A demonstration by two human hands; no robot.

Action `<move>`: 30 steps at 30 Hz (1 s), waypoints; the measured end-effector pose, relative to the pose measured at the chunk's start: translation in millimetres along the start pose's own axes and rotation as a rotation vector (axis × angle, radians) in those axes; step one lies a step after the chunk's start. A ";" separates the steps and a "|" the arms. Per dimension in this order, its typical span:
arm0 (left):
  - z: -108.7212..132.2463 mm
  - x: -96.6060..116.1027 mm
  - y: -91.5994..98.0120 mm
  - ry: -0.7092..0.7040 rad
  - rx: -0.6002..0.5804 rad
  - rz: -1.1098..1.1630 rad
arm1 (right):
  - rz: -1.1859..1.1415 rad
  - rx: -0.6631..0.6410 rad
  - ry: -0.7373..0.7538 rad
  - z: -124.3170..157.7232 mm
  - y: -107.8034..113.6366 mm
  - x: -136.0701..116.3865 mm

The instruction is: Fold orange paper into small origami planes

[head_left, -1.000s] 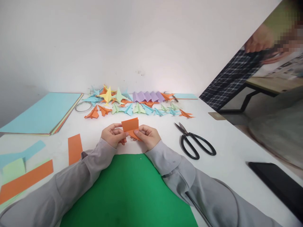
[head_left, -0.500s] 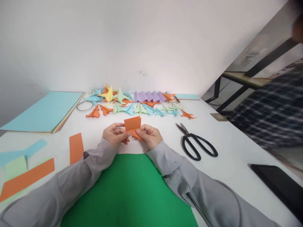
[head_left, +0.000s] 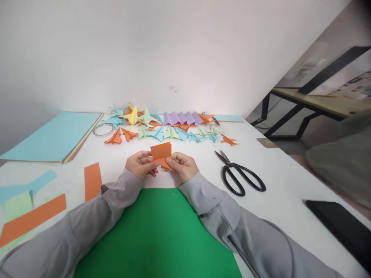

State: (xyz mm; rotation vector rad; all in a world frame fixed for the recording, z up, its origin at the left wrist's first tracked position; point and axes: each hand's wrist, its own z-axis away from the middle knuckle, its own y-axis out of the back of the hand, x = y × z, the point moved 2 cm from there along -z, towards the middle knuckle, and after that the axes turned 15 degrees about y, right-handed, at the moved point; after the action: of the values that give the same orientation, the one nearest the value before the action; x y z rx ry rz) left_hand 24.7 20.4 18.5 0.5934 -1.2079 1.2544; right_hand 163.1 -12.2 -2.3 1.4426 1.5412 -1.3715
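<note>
Both my hands pinch a small folded piece of orange paper [head_left: 161,151] above the middle of the table. My left hand [head_left: 141,163] grips its left edge between thumb and fingers. On the other side, my right hand [head_left: 184,166] presses its thumb onto the lower flap, where the paper is folded and slants to a point. The upper part stands up flat with a crease below it. A green sheet [head_left: 158,235] lies under my forearms. Some of my fingers are hidden behind the paper.
Black-handled scissors [head_left: 236,172] lie to the right, with a dark tablet-like object [head_left: 339,222] beyond. Folded paper shapes [head_left: 171,132] line the wall, beside a tape roll [head_left: 103,130]. Coloured sheets [head_left: 55,137] are stacked at left, with orange strips [head_left: 92,180] nearer me.
The person in checked cloth at the right has moved out of view, exposing a bench and a grey rounded seat. My hands and the orange paper have hardly moved.
</note>
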 end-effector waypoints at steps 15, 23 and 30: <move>-2.6 0.2 2.8 0.022 -0.052 0.013 | 0.003 0.019 -0.017 0.3 -0.9 -3.4; -1.5 1.1 2.0 0.040 -0.031 -0.005 | -0.009 0.039 -0.040 1.7 -1.8 -6.8; 1.4 1.7 -0.7 0.057 -0.029 0.015 | -0.041 0.050 -0.054 1.8 -2.2 -8.1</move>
State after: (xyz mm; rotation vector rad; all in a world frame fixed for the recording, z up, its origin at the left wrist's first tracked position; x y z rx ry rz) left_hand 24.6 19.6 20.7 0.5243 -1.1829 1.2562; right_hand 162.4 -16.2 5.3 1.3995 1.5198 -1.4704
